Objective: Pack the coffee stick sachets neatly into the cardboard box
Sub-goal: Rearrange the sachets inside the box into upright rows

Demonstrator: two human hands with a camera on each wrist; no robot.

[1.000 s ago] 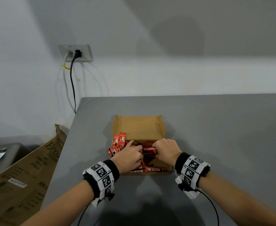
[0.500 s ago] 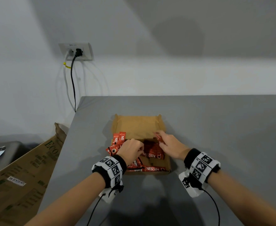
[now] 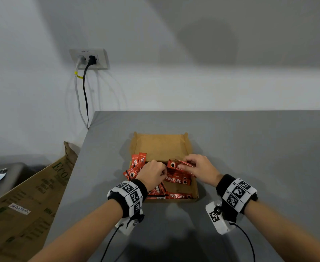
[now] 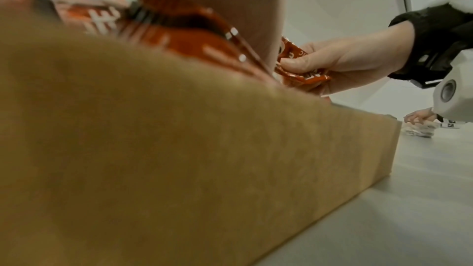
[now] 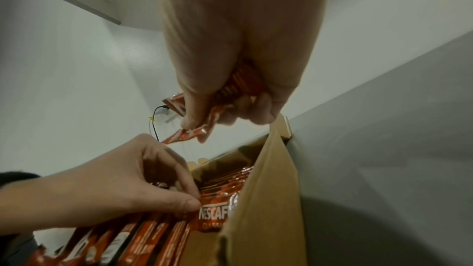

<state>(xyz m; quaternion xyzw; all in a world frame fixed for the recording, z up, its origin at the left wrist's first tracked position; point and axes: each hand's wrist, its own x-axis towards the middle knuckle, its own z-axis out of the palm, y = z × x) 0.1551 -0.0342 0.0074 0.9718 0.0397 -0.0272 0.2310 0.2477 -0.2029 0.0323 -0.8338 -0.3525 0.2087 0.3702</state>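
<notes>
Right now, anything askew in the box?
Yes. A cluster of sachets at the cardboard box's left wall stands tilted and juts past the wall, unlike the flat rows. The right hand holds a few more sachets above the box.

box far half point(image 3: 160, 146) bare | near half: sachets point(image 3: 177, 180) | table point(image 3: 259, 148) right open

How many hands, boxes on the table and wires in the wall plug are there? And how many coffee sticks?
Hands: 2, left hand and right hand
Cardboard box on the table: 1
Cables in the wall outlet: 2, black cable and white cable
Coffee stick sachets: too piled up to count
Total: 5, sachets left out
</notes>
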